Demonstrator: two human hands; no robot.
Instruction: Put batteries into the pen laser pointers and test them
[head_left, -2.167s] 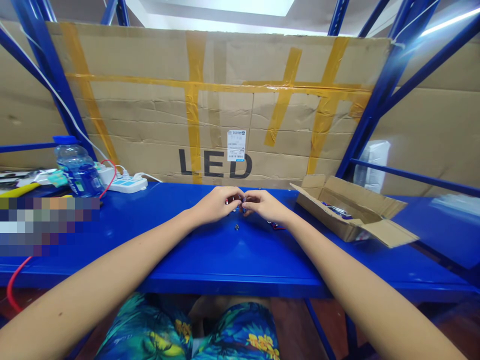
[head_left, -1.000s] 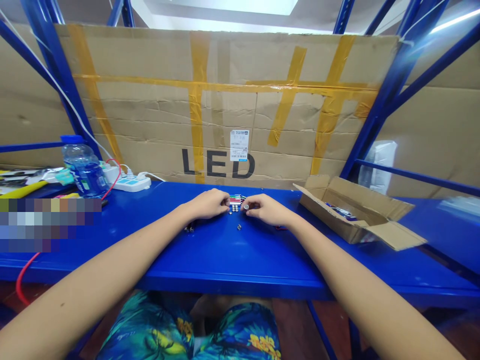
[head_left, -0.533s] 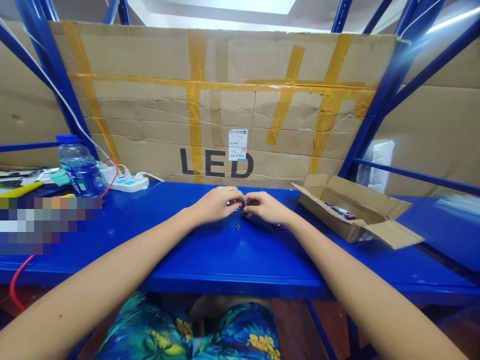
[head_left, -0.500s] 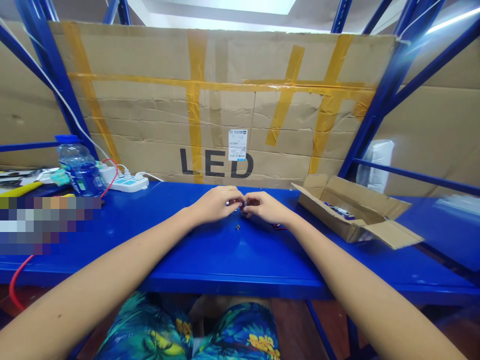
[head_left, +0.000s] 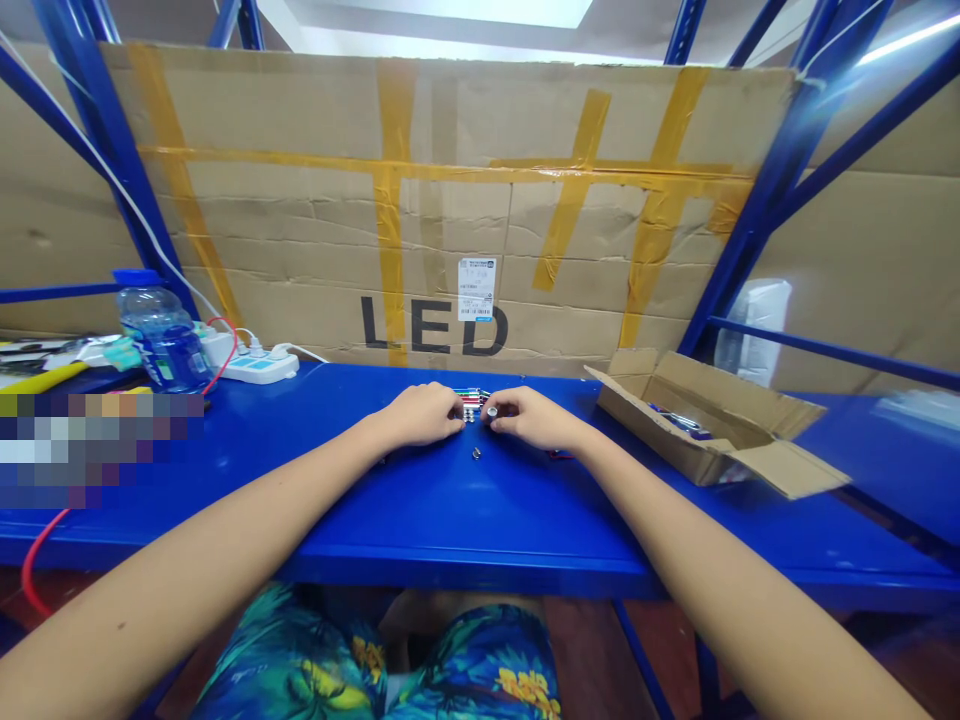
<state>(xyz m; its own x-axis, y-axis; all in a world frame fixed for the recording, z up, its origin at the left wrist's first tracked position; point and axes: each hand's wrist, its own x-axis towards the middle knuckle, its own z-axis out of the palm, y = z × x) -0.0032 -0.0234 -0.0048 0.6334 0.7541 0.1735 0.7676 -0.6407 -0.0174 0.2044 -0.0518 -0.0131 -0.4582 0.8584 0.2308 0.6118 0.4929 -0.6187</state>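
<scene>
My left hand (head_left: 425,413) rests low over the blue table with its fingers curled together. Its fingertips touch or lie right beside a row of thin coloured rods (head_left: 472,398) with silver ends; whether they grip one is hidden. To the right, my right hand (head_left: 531,420) pinches a small silver round piece (head_left: 492,412) between thumb and fingers, its pale round end facing me. A tiny metal piece (head_left: 476,453) lies on the table in front of both hands. Beneath my right wrist a small red and dark thing (head_left: 559,455) shows in part.
An open cardboard box (head_left: 697,460) with small blue and silver things stands at right. A blue-capped bottle (head_left: 161,335) and a white power strip (head_left: 262,367) stand at left. A large cardboard sheet (head_left: 315,230) between blue posts backs the table (head_left: 465,520).
My hands have drawn slightly apart, left hand to the left. The coloured rods now show between them, and the silver round piece is visible in my right fingers.
</scene>
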